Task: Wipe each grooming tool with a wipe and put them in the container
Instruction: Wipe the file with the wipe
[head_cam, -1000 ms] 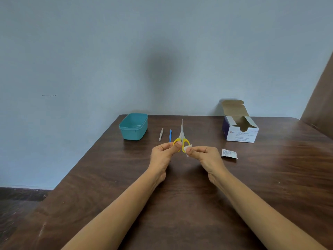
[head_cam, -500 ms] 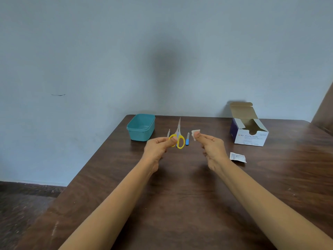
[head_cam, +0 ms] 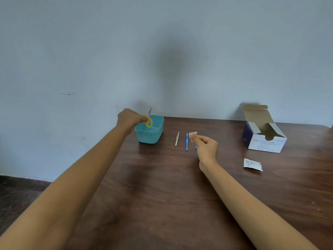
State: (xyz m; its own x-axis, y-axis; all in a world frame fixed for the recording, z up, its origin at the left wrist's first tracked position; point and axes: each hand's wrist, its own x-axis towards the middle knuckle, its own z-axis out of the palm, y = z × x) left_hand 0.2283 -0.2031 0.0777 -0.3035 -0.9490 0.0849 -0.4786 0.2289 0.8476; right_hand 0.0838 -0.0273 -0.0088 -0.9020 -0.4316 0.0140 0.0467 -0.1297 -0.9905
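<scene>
The big brown table holds everything, and the teal tub sits at its far edge by the wall. Far off to the right of the tub stands a white and purple box with its flap open. The left hand is up at the tub's left side, just above the rim. Its fingers are curled and pinch the yellow scissors near the loops. The scissors hang right over the open top of the tub. The loops point down into the tub and the sharp blades point up toward the wall, tipped a little. So the tub is straight below the scissors, and I think the next move is just to lower them and let go. The left hand is much nearer the tub than the other hand. The right hand is held up to the right of the tub, well apart from it, and its thumb and finger pinch a small white wipe. Between the tub and that hand lie a tan tool and a blue tool, both pointing long-ways toward the wall. A bit of another blue thing peeks out behind the right hand. A torn white packet lies far right of the tub, nearer the person than the box.
</scene>
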